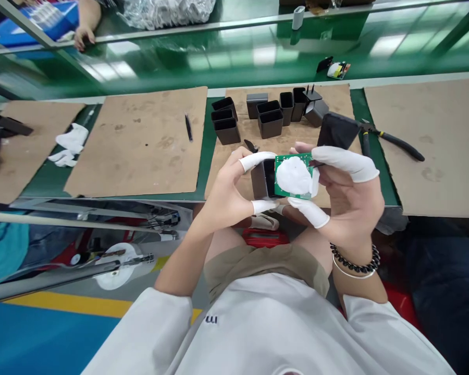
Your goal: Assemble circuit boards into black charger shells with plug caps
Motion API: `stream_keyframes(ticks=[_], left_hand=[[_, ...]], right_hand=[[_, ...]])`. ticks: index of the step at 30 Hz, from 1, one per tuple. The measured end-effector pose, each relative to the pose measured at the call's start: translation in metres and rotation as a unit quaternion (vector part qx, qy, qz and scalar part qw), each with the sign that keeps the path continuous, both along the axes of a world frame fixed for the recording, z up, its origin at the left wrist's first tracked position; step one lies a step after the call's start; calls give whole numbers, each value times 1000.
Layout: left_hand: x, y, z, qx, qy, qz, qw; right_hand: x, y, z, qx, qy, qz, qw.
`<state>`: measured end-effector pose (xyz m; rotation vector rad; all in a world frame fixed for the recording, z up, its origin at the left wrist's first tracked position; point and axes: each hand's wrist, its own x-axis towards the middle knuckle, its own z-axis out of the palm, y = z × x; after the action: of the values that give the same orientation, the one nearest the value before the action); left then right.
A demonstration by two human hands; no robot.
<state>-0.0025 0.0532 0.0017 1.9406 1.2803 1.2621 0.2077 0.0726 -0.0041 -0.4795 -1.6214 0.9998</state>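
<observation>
My left hand (236,190), with white finger cots on thumb and forefinger, is closed round a black plastic case (261,179) whose open end faces right. In my right hand (344,195), also wearing finger cots, is a green circuit board (293,177) with a large white patch on it. The board's left edge sits at the mouth of the case; how far it reaches inside I cannot tell. A dark flat panel (338,130) shows just beyond my right fingers; whether it joins the board is hidden.
Several black cases (270,124) and a plug-pronged adapter (316,107) stand on the cardboard (242,99) ahead. Yellow-and-black pliers (400,145) lie to the right, a black pen (188,127) to the left. Beyond the bench runs a green belt (219,65) with loose parts (338,70); another person's hand (84,36) rests far left.
</observation>
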Motion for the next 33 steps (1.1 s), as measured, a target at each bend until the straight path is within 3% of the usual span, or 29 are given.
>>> stream_keyframes(ticks=[3, 9, 17, 25, 33], left_hand=[[-2, 0, 0, 31, -25, -22, 999], [-2, 3, -1, 59, -25, -41, 997], [2, 3, 3, 65, -28, -55, 996], [1, 4, -1, 79, -39, -75, 993], [-3, 6, -4, 100, -43, -96, 989]], right_hand=[[6, -6, 6, 36, -34, 8, 999], [16, -10, 12, 25, -87, -19, 996], [15, -11, 6, 92, -96, -45, 990], [18, -14, -1, 106, -118, -69, 985], [17, -14, 2, 126, -144, -51, 980]])
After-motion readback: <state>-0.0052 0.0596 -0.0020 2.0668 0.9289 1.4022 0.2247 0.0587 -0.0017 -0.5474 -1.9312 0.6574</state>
